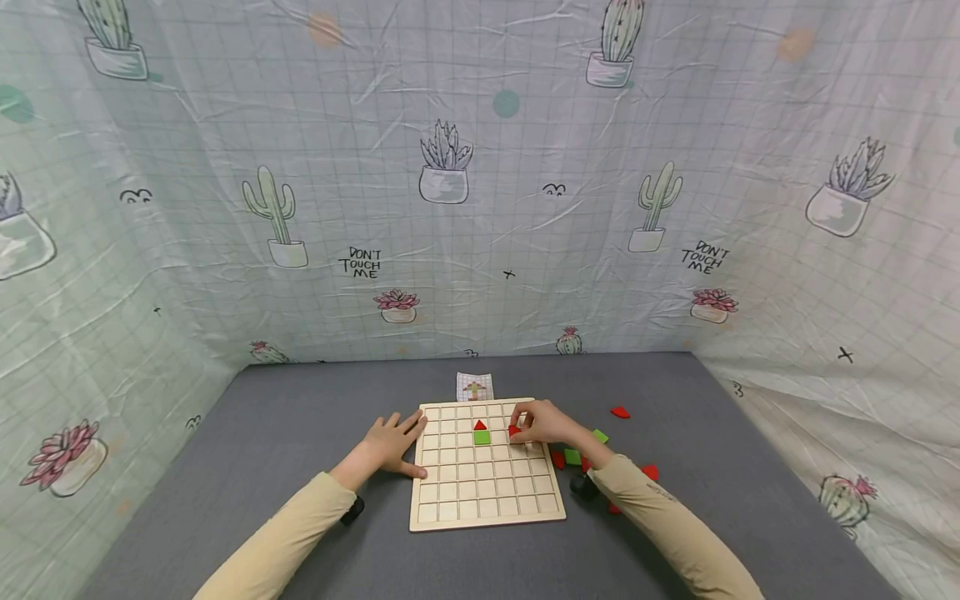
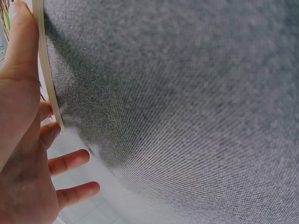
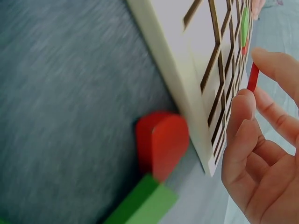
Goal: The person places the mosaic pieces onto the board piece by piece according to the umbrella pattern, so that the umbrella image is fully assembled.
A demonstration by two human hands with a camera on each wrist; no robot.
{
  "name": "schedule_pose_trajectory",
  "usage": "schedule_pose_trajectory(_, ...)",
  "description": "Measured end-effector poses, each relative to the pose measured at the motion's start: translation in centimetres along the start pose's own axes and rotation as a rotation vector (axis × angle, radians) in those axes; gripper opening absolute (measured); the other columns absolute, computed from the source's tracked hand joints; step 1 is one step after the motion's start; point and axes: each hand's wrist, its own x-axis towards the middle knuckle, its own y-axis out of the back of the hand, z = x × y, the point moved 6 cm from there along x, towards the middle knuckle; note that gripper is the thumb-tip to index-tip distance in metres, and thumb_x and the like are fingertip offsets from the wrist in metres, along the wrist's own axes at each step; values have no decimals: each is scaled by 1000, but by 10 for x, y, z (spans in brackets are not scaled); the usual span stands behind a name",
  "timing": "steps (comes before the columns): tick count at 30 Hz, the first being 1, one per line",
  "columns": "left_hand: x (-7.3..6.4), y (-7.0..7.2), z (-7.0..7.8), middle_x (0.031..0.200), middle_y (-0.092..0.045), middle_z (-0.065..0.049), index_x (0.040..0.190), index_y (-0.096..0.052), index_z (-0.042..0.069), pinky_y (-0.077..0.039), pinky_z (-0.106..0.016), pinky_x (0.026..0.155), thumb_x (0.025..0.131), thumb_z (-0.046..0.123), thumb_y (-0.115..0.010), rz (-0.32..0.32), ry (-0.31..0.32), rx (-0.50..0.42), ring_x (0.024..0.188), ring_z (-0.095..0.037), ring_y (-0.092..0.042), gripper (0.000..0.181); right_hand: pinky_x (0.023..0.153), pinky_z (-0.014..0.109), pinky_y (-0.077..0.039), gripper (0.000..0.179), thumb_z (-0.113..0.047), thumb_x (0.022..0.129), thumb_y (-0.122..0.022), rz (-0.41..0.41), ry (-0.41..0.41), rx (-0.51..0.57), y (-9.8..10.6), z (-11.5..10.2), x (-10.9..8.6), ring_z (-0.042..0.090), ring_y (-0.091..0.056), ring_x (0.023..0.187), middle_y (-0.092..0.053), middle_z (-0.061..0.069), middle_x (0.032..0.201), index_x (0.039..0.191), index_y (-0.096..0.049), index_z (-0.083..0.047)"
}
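A pale wooden grid board (image 1: 450,492) lies on the grey table. My left hand (image 1: 384,442) rests along its left edge, fingers spread, the thumb and some fingertips touching the rim. Between thumb and fingers, my right hand (image 1: 543,422) pinches a thin red piece (image 3: 252,78) above the board's right part. Near the board's upper middle, a green square piece (image 1: 482,438) sits in one cell, with a red triangular piece (image 1: 480,426) in the cell just beyond it.
Beyond the board's far edge lies a small card (image 1: 475,387) with a printed coloured pattern. Loose pieces lie right of the board, among them a green one (image 1: 572,457) and red ones, including a rounded red piece (image 1: 620,412). A patterned cloth (image 1: 480,250) hangs behind the table.
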Motion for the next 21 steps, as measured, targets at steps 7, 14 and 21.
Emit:
schedule_pose_trajectory(7, 0, -2, -1, 148, -24, -7, 142, -25, 11, -31, -52, 97, 70, 68, -52, -7, 10, 9, 128, -35, -32, 95, 48, 22, -39, 19, -19, 77, -70, -3, 0, 19, -8, -4, 10, 12, -51, 51, -58, 3, 66, 91, -62, -9)
schedule_pose_trajectory(14, 1, -3, -1, 148, -24, -6, 142, -25, 13, -31, -51, 97, 70, 69, -51, 0, 16, 13, 128, -35, -32, 96, 48, 23, -39, 19, -19, 78, -69, -19, 18, 19, -12, -7, 16, 11, -50, 50, -59, 5, 65, 93, -62, -9)
schedule_pose_trajectory(21, -1, -2, 1, 147, -25, -8, 142, -26, 11, -31, -51, 96, 71, 66, -53, -5, 5, 15, 128, -36, -32, 94, 47, 21, -39, 18, -13, 77, -69, -41, 25, 41, -18, -9, 19, 10, -51, 50, -59, 3, 63, 93, -63, -6)
